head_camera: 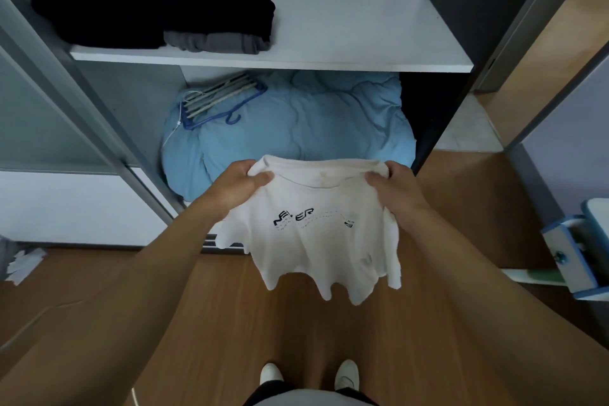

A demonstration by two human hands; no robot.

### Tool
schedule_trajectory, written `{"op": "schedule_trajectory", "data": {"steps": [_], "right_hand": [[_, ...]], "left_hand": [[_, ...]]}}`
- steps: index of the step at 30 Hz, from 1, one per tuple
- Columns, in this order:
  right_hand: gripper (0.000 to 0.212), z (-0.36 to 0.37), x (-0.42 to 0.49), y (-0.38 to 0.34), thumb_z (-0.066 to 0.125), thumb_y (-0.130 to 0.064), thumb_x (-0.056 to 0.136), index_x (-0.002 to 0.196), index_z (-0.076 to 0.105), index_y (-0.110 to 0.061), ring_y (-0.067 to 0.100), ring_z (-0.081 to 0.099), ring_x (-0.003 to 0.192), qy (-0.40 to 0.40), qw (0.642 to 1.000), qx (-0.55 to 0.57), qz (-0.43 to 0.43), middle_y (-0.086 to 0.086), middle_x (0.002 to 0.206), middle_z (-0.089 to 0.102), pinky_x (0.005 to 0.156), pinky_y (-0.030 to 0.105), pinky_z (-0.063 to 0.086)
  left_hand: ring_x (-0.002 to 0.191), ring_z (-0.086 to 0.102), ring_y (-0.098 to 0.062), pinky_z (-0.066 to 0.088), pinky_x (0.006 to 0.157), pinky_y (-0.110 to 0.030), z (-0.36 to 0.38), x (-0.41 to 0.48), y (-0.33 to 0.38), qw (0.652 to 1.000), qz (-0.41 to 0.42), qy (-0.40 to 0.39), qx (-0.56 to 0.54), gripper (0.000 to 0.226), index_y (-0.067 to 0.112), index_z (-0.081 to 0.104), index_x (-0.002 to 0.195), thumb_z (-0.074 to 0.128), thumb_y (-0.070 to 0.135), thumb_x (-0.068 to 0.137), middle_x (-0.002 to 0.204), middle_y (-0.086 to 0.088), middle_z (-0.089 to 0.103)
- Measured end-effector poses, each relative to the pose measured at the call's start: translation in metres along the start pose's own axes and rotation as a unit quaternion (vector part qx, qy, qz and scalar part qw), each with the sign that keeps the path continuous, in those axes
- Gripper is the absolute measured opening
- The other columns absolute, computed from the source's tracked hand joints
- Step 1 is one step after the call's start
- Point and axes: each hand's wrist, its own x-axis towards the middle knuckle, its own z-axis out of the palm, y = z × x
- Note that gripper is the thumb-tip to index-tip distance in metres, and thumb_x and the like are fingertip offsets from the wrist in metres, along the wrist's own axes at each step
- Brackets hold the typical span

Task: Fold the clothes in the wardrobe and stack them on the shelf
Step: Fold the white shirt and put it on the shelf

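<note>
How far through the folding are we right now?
Done: a folded black garment and a folded grey one sit stacked at the left of the shelf. In hand: the left hand and right hand each grip a shoulder of the white T-shirt, which hangs unfolded. Left: fold it and stack it there.

Head view — high, facing down, close
</note>
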Motion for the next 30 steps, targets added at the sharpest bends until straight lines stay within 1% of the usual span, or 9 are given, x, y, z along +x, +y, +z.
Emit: {"op": "schedule_trajectory", "data": {"steps": [2,5,9,13,19,23,25,28,30], "right_hand": [[0.026,0.006,-0.008,-0.007,0.062,-0.021,0.093,0.105,0.064,0.002,0.022,0.059,0.078,-0.005,1.000,0.017,0.001,0.023,0.097,0.067,0.068,0.032,0.048],[0.023,0.014,-0.017,-0.020,0.065,-0.021,0.090,0.100,0.065,-0.001,0.026,0.061,0.077,-0.018,0.999,0.049,0.002,0.020,0.090,0.067,0.066,0.036,0.048],[0.005,0.022,-0.024,-0.032,0.066,-0.017,0.088,0.091,0.067,-0.013,0.023,0.067,0.068,-0.043,0.992,0.117,0.010,0.017,0.088,0.071,0.062,0.032,0.053],[0.009,0.030,-0.033,-0.039,0.064,-0.012,0.091,0.088,0.065,-0.020,0.012,0.074,0.067,-0.073,0.979,0.191,0.011,-0.005,0.072,0.075,0.054,0.022,0.056],[0.010,0.038,-0.041,-0.037,0.060,-0.013,0.094,0.099,0.069,-0.014,0.024,0.076,0.085,-0.107,0.963,0.248,0.023,0.007,0.089,0.078,0.075,0.034,0.062],[0.032,0.035,-0.040,-0.032,0.054,0.002,0.088,0.089,0.079,-0.019,0.025,0.074,0.094,-0.127,0.954,0.271,0.003,0.009,0.095,0.078,0.087,0.036,0.060],[0.043,0.037,-0.043,-0.030,0.049,0.005,0.085,0.094,0.079,-0.024,0.019,0.071,0.100,-0.135,0.953,0.270,-0.010,0.002,0.100,0.077,0.092,0.036,0.058],[0.053,0.042,-0.046,-0.030,0.047,0.002,0.090,0.087,0.077,-0.041,0.009,0.066,0.097,-0.105,0.971,0.216,-0.016,-0.020,0.090,0.072,0.096,0.036,0.056],[0.054,0.044,-0.046,-0.033,0.047,-0.003,0.093,0.082,0.074,-0.048,-0.002,0.062,0.093,-0.076,0.984,0.155,-0.046,-0.034,0.084,0.067,0.089,0.029,0.055]], "left_hand": [[0.092,0.074,-0.028,0.055,0.093,-0.046,0.013,-0.003,0.012,0.998,0.000,-0.004,-0.056,0.021,0.015,0.074,0.102,0.066,0.034,0.095,0.097,-0.005,0.078],[0.089,0.074,-0.029,0.055,0.091,-0.043,0.030,-0.006,0.032,0.995,0.011,-0.017,-0.101,0.026,0.012,0.074,0.094,0.062,0.035,0.097,0.093,-0.008,0.078],[0.071,0.069,-0.010,0.050,0.070,-0.027,0.047,-0.008,0.055,0.991,0.034,-0.039,-0.126,0.026,0.018,0.073,0.087,0.059,0.036,0.099,0.078,0.003,0.076],[0.093,0.074,-0.024,0.056,0.088,-0.035,0.056,-0.012,0.067,0.990,0.036,-0.066,-0.119,0.035,0.011,0.072,0.105,0.054,0.040,0.101,0.097,-0.008,0.078],[0.095,0.073,-0.025,0.055,0.093,-0.040,0.061,-0.016,0.075,0.984,0.053,-0.113,-0.129,0.038,0.011,0.070,0.109,0.048,0.041,0.103,0.099,-0.007,0.077],[0.096,0.065,-0.018,0.052,0.098,-0.043,0.057,-0.019,0.065,0.980,0.092,-0.129,-0.124,0.023,0.011,0.060,0.109,0.069,0.026,0.093,0.101,-0.003,0.068],[0.097,0.065,-0.015,0.054,0.092,-0.034,0.055,-0.019,0.061,0.977,0.126,-0.137,-0.101,0.030,0.017,0.056,0.111,0.073,0.009,0.087,0.104,0.002,0.069],[0.093,0.062,-0.019,0.051,0.085,-0.033,0.052,-0.017,0.060,0.982,0.151,-0.102,-0.048,0.035,0.020,0.054,0.108,0.061,-0.009,0.089,0.111,-0.008,0.070],[0.085,0.061,-0.014,0.048,0.078,-0.028,0.051,-0.015,0.062,0.985,0.157,-0.069,-0.025,0.034,0.018,0.055,0.105,0.055,-0.012,0.088,0.103,-0.012,0.071]]}}
